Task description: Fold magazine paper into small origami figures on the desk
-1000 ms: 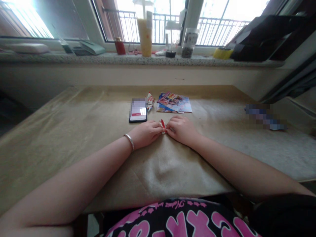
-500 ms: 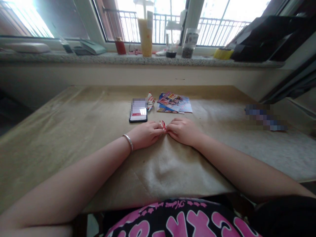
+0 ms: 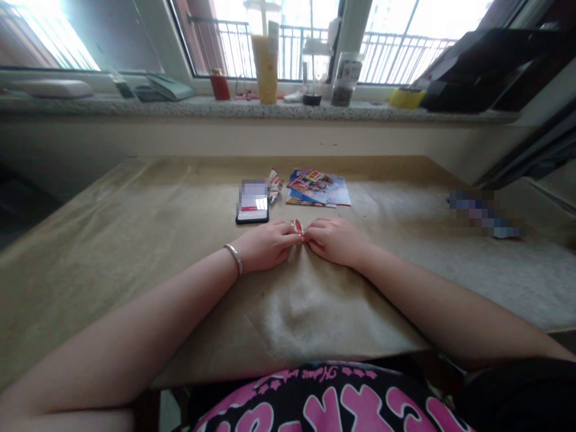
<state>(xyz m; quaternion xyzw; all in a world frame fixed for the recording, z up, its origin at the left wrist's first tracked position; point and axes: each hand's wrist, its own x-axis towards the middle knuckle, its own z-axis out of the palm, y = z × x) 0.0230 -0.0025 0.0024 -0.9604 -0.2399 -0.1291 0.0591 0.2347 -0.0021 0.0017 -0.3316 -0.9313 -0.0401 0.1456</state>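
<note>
My left hand (image 3: pixel 265 246) and my right hand (image 3: pixel 335 240) rest on the tan paper-covered table (image 3: pixel 135 240), fingertips meeting at the middle. Both pinch a small folded red-and-white piece of paper (image 3: pixel 297 228) between them. A silver bangle (image 3: pixel 234 258) circles my left wrist. Most of the paper is hidden by my fingers.
A phone (image 3: pixel 252 204) lies just beyond my left hand, a folded paper scrap (image 3: pixel 273 183) and colourful printed sheets (image 3: pixel 317 187) behind it. A blurred object (image 3: pixel 483 215) sits at the right. The stone windowsill (image 3: pixel 180 107) holds a tall orange cup (image 3: pixel 265 60), jars and a black case (image 3: pixel 472 78).
My fingers have closed tighter on the small paper, so less of it shows. The hands have barely shifted.
</note>
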